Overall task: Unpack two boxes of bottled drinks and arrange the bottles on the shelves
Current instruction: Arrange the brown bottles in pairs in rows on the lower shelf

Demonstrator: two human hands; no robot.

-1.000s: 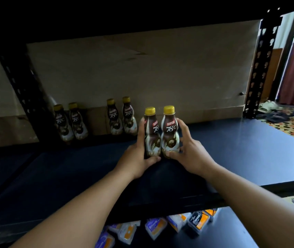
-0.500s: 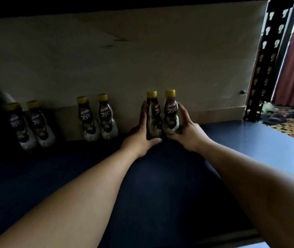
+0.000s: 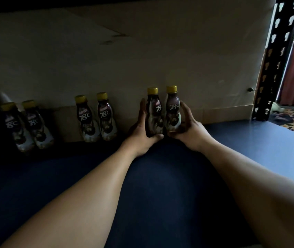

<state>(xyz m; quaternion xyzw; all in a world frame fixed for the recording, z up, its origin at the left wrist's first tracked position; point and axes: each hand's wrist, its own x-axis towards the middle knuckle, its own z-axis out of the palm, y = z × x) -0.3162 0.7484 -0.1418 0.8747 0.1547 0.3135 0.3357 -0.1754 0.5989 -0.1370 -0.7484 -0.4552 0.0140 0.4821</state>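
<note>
1. Now: left hand (image 3: 142, 135) grips the left bottle (image 3: 154, 113), fingers (image 3: 142, 111) flat up its outer side, thumb curled across its base.
2. Right hand (image 3: 191, 129) cups the right bottle (image 3: 173, 111), fingers wrapped round it.
3. Both bottles are upright and touching on the shelf (image 3: 160, 185), near the cardboard back (image 3: 142, 59).
4. Middle pair (image 3: 96, 119) and far-left pair (image 3: 26, 124) stand apart, leftward.

Two bare forearms show, the slim, smooth left forearm (image 3: 89, 194) and right forearm (image 3: 259, 185), unsleeved to the frame's edge. Each ends in an ungloved hand: left hand (image 3: 141, 138), right hand (image 3: 191, 133). Fingernails are too dim to judge.
</note>
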